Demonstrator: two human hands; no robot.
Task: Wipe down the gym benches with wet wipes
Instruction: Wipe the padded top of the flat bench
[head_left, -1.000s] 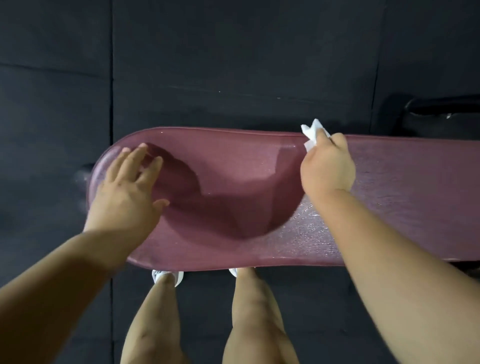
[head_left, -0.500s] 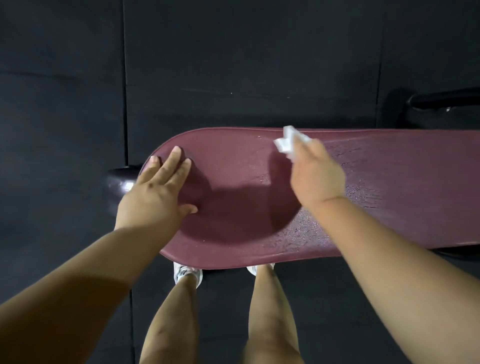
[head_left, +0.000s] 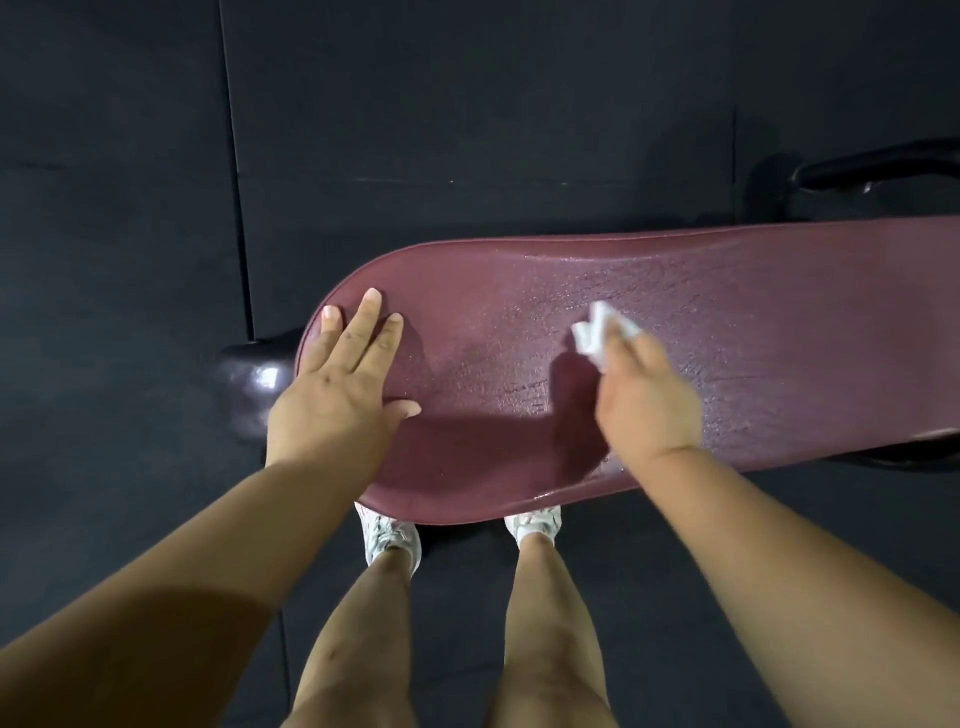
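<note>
A maroon padded gym bench (head_left: 519, 291) stretches from the middle of the view to the right edge, with its rounded end at the left. Its surface shines wet in streaks. My left hand (head_left: 337, 395) lies flat on the rounded end, fingers spread, holding nothing. My right hand (head_left: 644, 395) presses a crumpled white wet wipe (head_left: 597, 332) onto the middle of the pad. The wipe sticks out beyond my fingertips.
Black rubber floor mats (head_left: 130, 208) surround the bench. A dark rounded bench foot (head_left: 254, 384) pokes out left of the pad. Black metal gym equipment (head_left: 883, 171) stands behind the bench at the far right. My legs and white shoes (head_left: 389, 535) are below the pad's near edge.
My right hand has drawn the wipe from the bench's far edge toward the middle of the pad. My left hand stays flat on the rounded end. The view has shifted left.
</note>
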